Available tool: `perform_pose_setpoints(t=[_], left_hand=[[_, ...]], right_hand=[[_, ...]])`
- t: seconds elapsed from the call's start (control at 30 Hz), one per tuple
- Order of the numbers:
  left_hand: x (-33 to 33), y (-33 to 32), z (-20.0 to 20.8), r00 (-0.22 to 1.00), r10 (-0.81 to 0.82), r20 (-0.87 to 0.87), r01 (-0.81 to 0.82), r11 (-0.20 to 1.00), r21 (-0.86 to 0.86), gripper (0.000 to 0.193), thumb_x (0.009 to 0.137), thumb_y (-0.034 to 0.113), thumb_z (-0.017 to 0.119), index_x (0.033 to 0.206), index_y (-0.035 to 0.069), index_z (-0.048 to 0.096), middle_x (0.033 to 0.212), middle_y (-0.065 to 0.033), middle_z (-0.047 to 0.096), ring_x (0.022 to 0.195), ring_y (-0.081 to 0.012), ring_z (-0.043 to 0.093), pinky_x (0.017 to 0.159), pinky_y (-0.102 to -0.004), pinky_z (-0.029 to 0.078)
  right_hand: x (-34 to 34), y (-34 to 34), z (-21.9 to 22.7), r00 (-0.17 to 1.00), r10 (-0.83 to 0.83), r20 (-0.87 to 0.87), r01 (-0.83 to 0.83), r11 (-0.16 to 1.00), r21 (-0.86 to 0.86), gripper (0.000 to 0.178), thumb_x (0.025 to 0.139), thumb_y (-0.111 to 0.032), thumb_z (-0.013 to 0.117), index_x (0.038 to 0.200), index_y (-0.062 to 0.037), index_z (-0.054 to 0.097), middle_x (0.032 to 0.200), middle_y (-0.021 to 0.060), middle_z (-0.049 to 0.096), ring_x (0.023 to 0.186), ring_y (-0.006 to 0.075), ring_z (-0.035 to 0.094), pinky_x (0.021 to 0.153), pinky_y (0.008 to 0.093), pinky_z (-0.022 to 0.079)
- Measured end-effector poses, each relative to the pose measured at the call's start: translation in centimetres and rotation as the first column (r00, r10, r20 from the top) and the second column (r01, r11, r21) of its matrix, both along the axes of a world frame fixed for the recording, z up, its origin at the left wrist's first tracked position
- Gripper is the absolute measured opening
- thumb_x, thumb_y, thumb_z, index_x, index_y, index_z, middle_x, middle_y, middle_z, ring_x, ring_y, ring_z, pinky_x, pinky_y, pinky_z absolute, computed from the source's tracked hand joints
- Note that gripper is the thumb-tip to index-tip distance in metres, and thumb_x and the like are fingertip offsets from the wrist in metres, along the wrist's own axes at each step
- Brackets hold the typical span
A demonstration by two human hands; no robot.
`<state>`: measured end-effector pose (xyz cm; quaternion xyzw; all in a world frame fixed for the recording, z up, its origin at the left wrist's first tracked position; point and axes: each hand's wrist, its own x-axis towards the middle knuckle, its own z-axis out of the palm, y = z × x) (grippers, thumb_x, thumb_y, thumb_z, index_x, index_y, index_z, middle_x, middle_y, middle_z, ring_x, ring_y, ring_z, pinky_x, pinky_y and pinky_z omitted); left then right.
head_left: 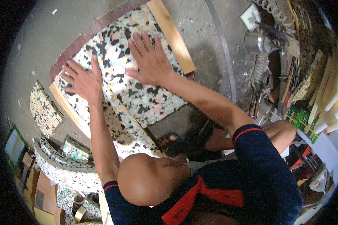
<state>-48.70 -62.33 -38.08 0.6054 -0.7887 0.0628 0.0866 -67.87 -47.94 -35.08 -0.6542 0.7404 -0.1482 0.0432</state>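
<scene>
A speckled, multicoloured foam sheet (112, 75) lies on a frame, with a wooden strip (172, 37) along its right side and another wooden strip (70, 110) along its left. A dark red edge band (97, 30) runs along the far side. My left hand (84, 80) rests palm down on the foam near its left edge, fingers spread. Farther right, my right hand (150, 62) presses flat on the same sheet, its fingers also apart. Neither hand grips anything. A raised foam edge (135, 122) crosses the sheet's near part.
On the left, a loose foam piece (45, 108) lies beside a curved foam strip (69, 174) and other offcuts. A metal spray-gun-like tool (257, 41) with coiled hose sits at the right. Past it are foam strips (328, 93) and green packets (302, 122).
</scene>
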Motion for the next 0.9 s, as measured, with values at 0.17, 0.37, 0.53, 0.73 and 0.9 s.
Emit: perform_pose_setpoints(t=[0.17, 0.37, 0.53, 0.73, 0.9], left_hand=[[-0.1, -0.1, 1.0, 0.998, 0.024, 0.055, -0.030, 0.991, 0.128, 0.098, 0.097, 0.075, 0.034, 0.160, 0.001, 0.026, 0.167, -0.0265, 0.015, 0.154, -0.0479, 0.009, 0.117, -0.0734, 0.006], [-3.0, 5.3, 1.6, 0.909, -0.410, 0.078, 0.362, 0.867, 0.342, 0.071, 0.104, 0.051, 0.036, 0.161, 0.011, 0.027, 0.169, -0.0179, 0.015, 0.156, -0.0432, 0.010, 0.119, -0.0712, 0.006], [-3.7, 6.8, 0.4, 0.934, -0.358, -0.013, 0.351, 0.908, 0.227, 0.063, 0.104, 0.038, 0.035, 0.161, 0.010, 0.028, 0.169, -0.0171, 0.018, 0.155, -0.0426, 0.013, 0.121, -0.0662, 0.009], [-3.8, 6.1, 1.2, 0.926, -0.373, 0.052, 0.348, 0.900, 0.262, 0.067, 0.103, 0.039, 0.039, 0.161, 0.008, 0.026, 0.168, -0.0178, 0.019, 0.155, -0.0425, 0.014, 0.122, -0.0645, 0.009], [-4.5, 6.1, 2.2, 0.930, -0.363, -0.054, 0.365, 0.901, 0.232, 0.064, 0.102, 0.037, 0.041, 0.157, 0.004, 0.035, 0.166, -0.0202, 0.025, 0.154, -0.0441, 0.015, 0.122, -0.0642, 0.009]], right_hand=[[-0.3, -0.3, -1.2, 1.000, 0.010, 0.018, -0.010, 1.000, -0.005, 0.087, 0.094, -0.063, 0.054, 0.150, 0.0021, 0.042, 0.159, 0.0239, 0.034, 0.149, 0.0417, 0.027, 0.119, 0.0621, 0.019], [-0.4, -0.5, -0.3, 0.999, 0.021, -0.050, -0.014, 0.991, 0.130, 0.085, 0.096, -0.060, 0.051, 0.153, 0.0006, 0.038, 0.161, 0.0228, 0.031, 0.152, 0.0394, 0.022, 0.122, 0.0598, 0.015], [-0.8, -0.6, -1.1, 0.996, 0.086, -0.023, -0.084, 0.993, 0.081, 0.085, 0.095, -0.054, 0.056, 0.154, 0.0014, 0.034, 0.162, 0.0243, 0.027, 0.152, 0.0414, 0.020, 0.122, 0.0615, 0.015], [-2.0, -1.0, -0.7, 0.990, 0.137, 0.023, -0.139, 0.968, 0.209, 0.081, 0.097, -0.050, 0.052, 0.156, 0.0014, 0.030, 0.165, 0.0231, 0.023, 0.154, 0.0403, 0.018, 0.124, 0.0587, 0.013], [-3.2, -0.6, -1.3, 0.990, 0.142, -0.010, -0.142, 0.990, 0.021, 0.074, 0.098, -0.043, 0.053, 0.152, 0.0048, 0.035, 0.161, 0.0249, 0.030, 0.153, 0.0400, 0.023, 0.125, 0.0497, 0.018]])
